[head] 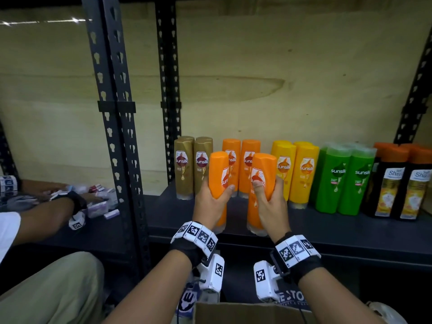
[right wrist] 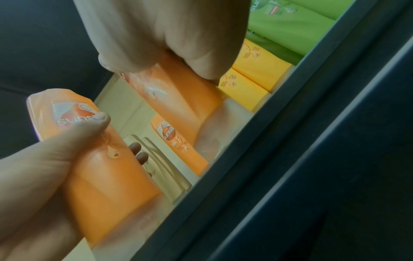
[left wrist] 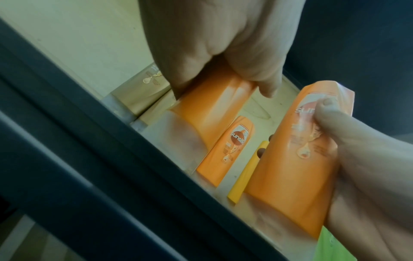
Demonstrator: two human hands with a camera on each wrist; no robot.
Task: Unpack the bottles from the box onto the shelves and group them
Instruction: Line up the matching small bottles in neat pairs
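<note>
I hold two orange Sunsilk bottles upright over the front of the dark shelf (head: 327, 232). My left hand (head: 211, 203) grips the left orange bottle (head: 218, 171), also seen as bottle (left wrist: 212, 106) and bottle (right wrist: 107, 167). My right hand (head: 268, 203) grips the right orange bottle (head: 263, 169), also seen as bottle (right wrist: 185, 102) and bottle (left wrist: 295, 167). Both bottles stand in front of two more orange bottles (head: 249, 157) at the back. Whether their lower ends touch the shelf I cannot tell. The open cardboard box (head: 245, 312) is below my wrists.
Along the shelf stand brown bottles (head: 184, 167), yellow bottles (head: 304, 174), green bottles (head: 334, 181) and black bottles with orange caps (head: 385, 183). Black slotted posts (head: 114, 136) divide the bays. Another person's arm (head: 46, 213) reaches over small packs (head: 98, 206) at the left.
</note>
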